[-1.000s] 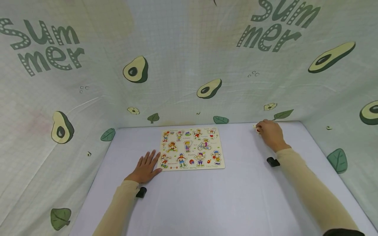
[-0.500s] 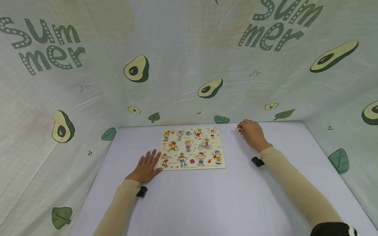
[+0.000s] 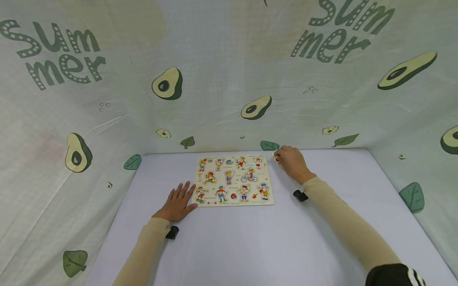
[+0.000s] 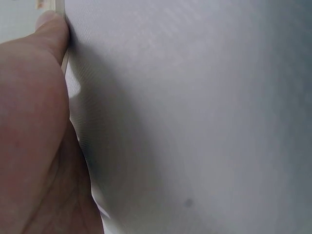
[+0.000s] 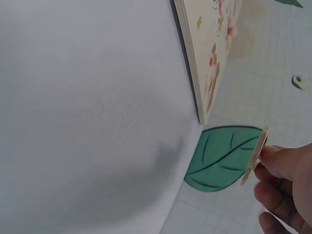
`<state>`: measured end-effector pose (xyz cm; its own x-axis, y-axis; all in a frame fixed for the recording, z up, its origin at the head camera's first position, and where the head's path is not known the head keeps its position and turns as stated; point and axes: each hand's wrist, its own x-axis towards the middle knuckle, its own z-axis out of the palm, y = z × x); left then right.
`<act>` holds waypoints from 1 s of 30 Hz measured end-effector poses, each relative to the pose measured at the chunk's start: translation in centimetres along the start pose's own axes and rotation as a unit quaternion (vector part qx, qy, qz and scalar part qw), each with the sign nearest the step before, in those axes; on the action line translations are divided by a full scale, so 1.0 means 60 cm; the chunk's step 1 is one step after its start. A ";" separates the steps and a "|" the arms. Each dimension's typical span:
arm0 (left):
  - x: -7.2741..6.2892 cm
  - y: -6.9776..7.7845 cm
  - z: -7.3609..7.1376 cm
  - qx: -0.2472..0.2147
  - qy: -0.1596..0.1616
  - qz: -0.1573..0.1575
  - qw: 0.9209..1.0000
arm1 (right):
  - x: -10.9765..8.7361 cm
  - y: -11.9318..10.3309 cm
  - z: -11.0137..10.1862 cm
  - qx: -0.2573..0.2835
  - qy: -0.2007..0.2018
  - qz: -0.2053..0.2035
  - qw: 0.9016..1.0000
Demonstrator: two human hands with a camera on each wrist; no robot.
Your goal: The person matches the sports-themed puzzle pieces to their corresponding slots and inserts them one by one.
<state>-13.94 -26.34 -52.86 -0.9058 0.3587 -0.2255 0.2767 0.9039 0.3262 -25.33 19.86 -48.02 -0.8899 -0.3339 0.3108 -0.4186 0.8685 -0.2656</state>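
A wooden puzzle board point(image 3: 234, 202) printed with children at various sports lies flat on the white table. My left hand point(image 3: 176, 204) is spread with straight fingers, its fingertips and thumb at the board's left edge. In the left wrist view the thumb point(image 4: 52, 34) rests on the board's edge. Just past the board's far right corner, my right hand point(image 3: 291, 161) pinches a small flat wooden puzzle piece point(image 5: 255, 156) between thumb and fingers. The right wrist view shows this piece edge-on, held above the table near the board's corner; its picture is mostly hidden.
The white table point(image 3: 229, 246) extends around the board toward the near side. Behind it hangs a pale cloth point(image 3: 211, 119) printed with avocados, leaves and lettering, which also runs along both sides. A black wrist camera point(image 3: 300, 196) sits at the right cuff, another camera point(image 3: 172, 232) at the left.
My right hand has travelled left across the table's far side with the puzzle piece, from well right of the board to beside its far right corner. The left hand stays in place.
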 end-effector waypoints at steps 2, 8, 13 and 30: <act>0.000 0.004 -0.002 0.005 -0.005 -0.006 1.000 | 0.003 -0.005 0.003 0.001 -0.003 -0.001 1.000; 0.005 0.008 -0.006 0.019 -0.026 -0.027 0.999 | 0.013 -0.015 0.014 0.008 -0.007 -0.011 1.000; 0.005 0.004 -0.002 0.015 -0.015 -0.018 1.000 | 0.019 -0.024 0.023 0.005 -0.012 -0.018 1.000; 0.005 0.010 -0.007 0.024 -0.023 -0.022 0.999 | 0.044 -0.044 0.053 -0.011 -0.035 -0.037 0.999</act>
<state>-14.17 -25.80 -52.35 -0.9019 0.3273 -0.2817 0.2526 0.9290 0.2705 -27.16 15.51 -49.39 -0.8671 -0.4225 0.2641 -0.4812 0.8476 -0.2239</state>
